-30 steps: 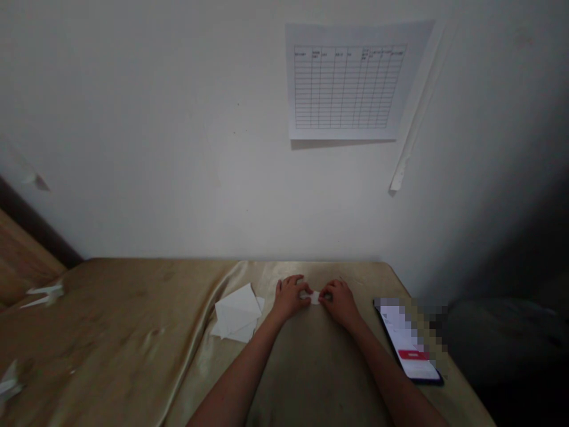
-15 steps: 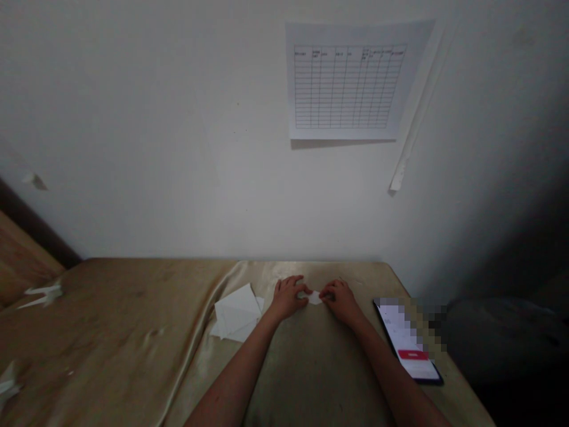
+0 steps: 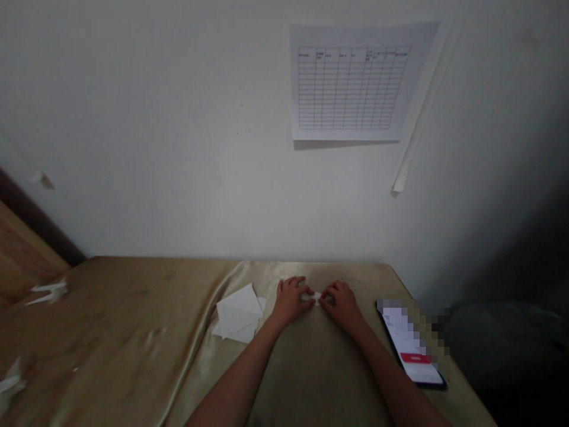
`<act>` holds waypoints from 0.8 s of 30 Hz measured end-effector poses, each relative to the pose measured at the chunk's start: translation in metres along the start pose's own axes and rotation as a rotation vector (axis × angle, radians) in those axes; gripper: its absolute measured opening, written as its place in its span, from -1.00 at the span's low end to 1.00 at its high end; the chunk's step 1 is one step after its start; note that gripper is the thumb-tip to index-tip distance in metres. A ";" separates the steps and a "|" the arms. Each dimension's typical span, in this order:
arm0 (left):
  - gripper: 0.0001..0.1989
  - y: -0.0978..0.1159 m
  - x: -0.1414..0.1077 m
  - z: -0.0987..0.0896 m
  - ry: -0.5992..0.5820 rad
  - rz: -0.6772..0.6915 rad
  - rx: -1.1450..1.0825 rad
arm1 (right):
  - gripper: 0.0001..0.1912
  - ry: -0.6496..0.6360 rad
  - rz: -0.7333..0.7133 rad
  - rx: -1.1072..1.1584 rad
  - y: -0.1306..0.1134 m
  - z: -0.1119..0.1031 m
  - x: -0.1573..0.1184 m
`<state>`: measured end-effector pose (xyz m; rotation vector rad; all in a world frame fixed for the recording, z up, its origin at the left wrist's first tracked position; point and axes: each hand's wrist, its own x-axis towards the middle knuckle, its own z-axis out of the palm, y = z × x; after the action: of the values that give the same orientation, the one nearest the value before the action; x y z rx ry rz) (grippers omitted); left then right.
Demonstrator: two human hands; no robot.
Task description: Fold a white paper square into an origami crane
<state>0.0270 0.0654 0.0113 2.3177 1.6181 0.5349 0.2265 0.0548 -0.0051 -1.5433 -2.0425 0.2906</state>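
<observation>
White ppr point(image 3: 317, 295) held by L hand point(image 3: 292, 300), R hand point(image 3: 341, 301).

On the table point(image 3: 306, 373), paper point(image 3: 316, 296) lies between the hands point(image 3: 291, 302), sheets point(image 3: 240, 311) left, a phone point(image 3: 420, 372) right.

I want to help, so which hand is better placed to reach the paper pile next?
Probably the left hand: it's closer to the paper pile. The right hand is farther away, nearer the phone. Both hands touch a small paper.

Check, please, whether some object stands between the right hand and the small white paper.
Nothing visible does: the right hand touches the small white paper at its right side. The phone lies out of the way, farther right.
</observation>
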 end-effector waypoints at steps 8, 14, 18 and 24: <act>-0.75 0.006 0.003 0.004 0.040 -0.036 0.012 | -0.88 0.022 0.025 -0.051 -0.008 0.000 0.000; -0.76 0.000 0.007 0.001 -0.009 -0.044 -0.005 | -0.87 0.015 0.068 -0.021 -0.008 0.000 0.002; -0.74 -0.003 0.008 -0.003 -0.048 -0.038 -0.022 | -0.84 -0.001 0.078 -0.008 -0.009 -0.001 0.004; -0.69 -0.006 0.009 -0.007 -0.105 -0.048 -0.012 | -0.80 -0.027 0.067 0.015 -0.006 -0.004 0.005</act>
<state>0.0215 0.0761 0.0168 2.2519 1.6128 0.4044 0.2229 0.0566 0.0025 -1.6091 -2.0080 0.3531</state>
